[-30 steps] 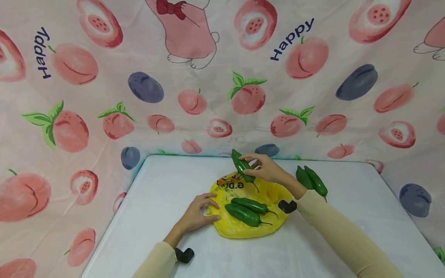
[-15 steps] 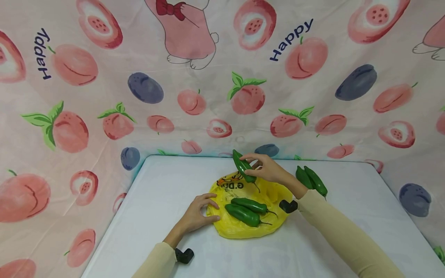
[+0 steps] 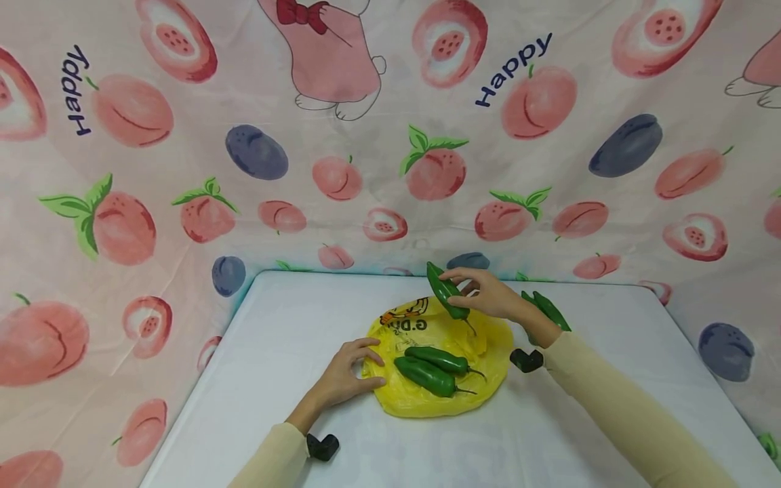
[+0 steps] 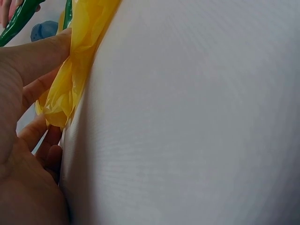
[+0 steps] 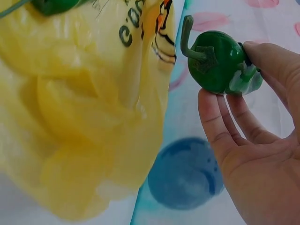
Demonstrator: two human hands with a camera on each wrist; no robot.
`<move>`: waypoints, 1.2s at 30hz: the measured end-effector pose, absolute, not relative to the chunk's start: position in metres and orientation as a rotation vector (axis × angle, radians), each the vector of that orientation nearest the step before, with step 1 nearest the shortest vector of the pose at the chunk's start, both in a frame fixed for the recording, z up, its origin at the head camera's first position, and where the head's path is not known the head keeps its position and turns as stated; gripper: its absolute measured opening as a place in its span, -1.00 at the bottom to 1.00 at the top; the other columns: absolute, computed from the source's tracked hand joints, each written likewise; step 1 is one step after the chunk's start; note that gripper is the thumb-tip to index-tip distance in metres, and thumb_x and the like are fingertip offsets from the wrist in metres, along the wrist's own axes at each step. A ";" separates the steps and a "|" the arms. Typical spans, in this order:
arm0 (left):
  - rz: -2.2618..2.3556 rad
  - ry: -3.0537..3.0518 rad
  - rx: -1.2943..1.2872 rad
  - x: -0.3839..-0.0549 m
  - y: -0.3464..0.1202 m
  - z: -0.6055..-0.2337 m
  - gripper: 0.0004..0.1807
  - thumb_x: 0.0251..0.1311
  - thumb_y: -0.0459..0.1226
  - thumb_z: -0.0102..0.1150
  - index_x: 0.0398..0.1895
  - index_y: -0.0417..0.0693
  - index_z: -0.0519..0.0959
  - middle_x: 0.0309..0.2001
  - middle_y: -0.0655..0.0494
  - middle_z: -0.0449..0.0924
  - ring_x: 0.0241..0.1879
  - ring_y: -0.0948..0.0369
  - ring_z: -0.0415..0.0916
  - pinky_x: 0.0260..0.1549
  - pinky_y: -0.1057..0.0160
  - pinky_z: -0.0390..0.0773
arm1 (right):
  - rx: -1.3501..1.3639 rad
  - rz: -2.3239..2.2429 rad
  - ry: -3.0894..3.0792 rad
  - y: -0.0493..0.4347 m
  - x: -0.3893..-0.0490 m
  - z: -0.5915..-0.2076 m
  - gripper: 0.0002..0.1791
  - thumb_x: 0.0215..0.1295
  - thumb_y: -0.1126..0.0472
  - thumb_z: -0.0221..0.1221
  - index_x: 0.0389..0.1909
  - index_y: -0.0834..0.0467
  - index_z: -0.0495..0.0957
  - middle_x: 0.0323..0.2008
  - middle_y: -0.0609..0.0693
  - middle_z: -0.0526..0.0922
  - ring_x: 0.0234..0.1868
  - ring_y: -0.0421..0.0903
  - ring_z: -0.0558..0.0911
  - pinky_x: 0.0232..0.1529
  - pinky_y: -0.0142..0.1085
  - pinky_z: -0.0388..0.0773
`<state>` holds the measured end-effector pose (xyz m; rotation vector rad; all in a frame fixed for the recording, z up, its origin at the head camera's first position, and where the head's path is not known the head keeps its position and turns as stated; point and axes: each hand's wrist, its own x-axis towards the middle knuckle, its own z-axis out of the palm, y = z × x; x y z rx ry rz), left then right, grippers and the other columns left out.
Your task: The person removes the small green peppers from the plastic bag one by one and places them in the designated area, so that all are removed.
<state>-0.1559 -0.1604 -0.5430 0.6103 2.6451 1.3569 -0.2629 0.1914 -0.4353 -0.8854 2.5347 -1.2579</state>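
My right hand point(image 3: 488, 293) pinches a long green chili pepper point(image 3: 447, 291) between thumb and fingers, raised over the far edge of a yellow plastic bag point(image 3: 399, 400). In the right wrist view the pepper's stem end point(image 5: 206, 61) faces the camera, its curved stalk up. Two more green peppers point(image 3: 427, 376) lie side by side on the flattened bag, stalks to the right. At the bag's left edge, my left hand point(image 3: 344, 373) holds the plastic with curved fingers and thumb; in the left wrist view the yellow film point(image 4: 70, 84) bunches between them.
Two other green peppers point(image 3: 549, 310) lie on the white table point(image 3: 293, 318) at the right, partly behind my right forearm. A fruit-print cloth point(image 3: 366, 156) hangs behind the table and along its sides. Each wrist wears a black device point(image 3: 526, 360).
My right hand and its pepper have shifted a little to the right, so the forearm now covers more of the peppers on the table. The left hand stays in place.
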 end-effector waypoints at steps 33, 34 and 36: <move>1.348 2.646 0.621 -0.155 -0.161 -0.542 -0.75 0.12 -0.05 0.54 -0.16 0.29 0.69 0.40 0.11 0.43 0.43 -0.03 0.24 0.40 -0.30 0.15 | -0.422 -1.087 2.803 0.355 -0.231 -0.428 -0.39 0.40 -0.03 0.32 0.40 0.05 0.46 0.29 0.26 0.49 0.05 0.23 0.63 -0.04 0.05 0.65; 1.346 2.646 0.622 -0.155 -0.161 -0.543 -0.75 0.12 -0.04 0.53 -0.16 0.30 0.69 0.40 0.12 0.43 0.43 -0.03 0.24 0.40 -0.30 0.14 | -0.413 -1.090 2.809 0.359 -0.229 -0.428 -0.39 0.40 -0.03 0.32 0.40 0.06 0.46 0.29 0.26 0.49 0.05 0.24 0.63 -0.04 0.03 0.65; 1.344 2.646 0.625 -0.155 -0.161 -0.544 -0.75 0.12 -0.03 0.53 -0.16 0.31 0.69 0.40 0.12 0.43 0.43 -0.03 0.24 0.40 -0.30 0.14 | -0.391 -1.094 2.812 0.367 -0.226 -0.428 -0.39 0.40 -0.03 0.31 0.40 0.06 0.46 0.27 0.25 0.49 0.07 0.24 0.62 -0.06 -0.05 0.65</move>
